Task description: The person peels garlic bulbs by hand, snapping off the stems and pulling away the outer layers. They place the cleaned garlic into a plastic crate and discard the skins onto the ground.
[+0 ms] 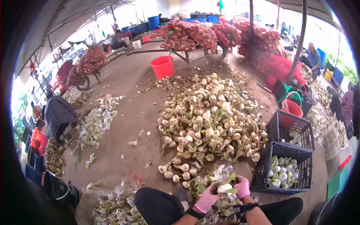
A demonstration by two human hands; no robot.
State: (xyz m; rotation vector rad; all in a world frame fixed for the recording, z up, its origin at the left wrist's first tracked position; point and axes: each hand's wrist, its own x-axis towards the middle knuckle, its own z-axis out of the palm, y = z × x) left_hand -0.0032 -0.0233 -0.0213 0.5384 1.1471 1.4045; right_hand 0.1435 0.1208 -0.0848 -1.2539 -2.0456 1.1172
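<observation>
Between my two pink-gloved hands is a whitish garlic bulb [225, 188] with a green stem pointing right. My left hand [207, 199] is closed around the bulb's left side, with something dark near its fingertips. On the right, my right hand [242, 186] has its fingers curled at the bulb's side. Loose peelings [221, 175] lie just beyond and below the hands. A large heap of unpeeled garlic [210, 120] rises in front of me. To the right, a black crate [262, 176] holds clean white bulbs with green stems.
Behind the near crate stands another black crate [276, 123] with a few bulbs and a red bucket [292, 108]. A red bucket [162, 67] and a cart with red net sacks [191, 35] stand beyond the heap. A person [312, 58] sits at the far right.
</observation>
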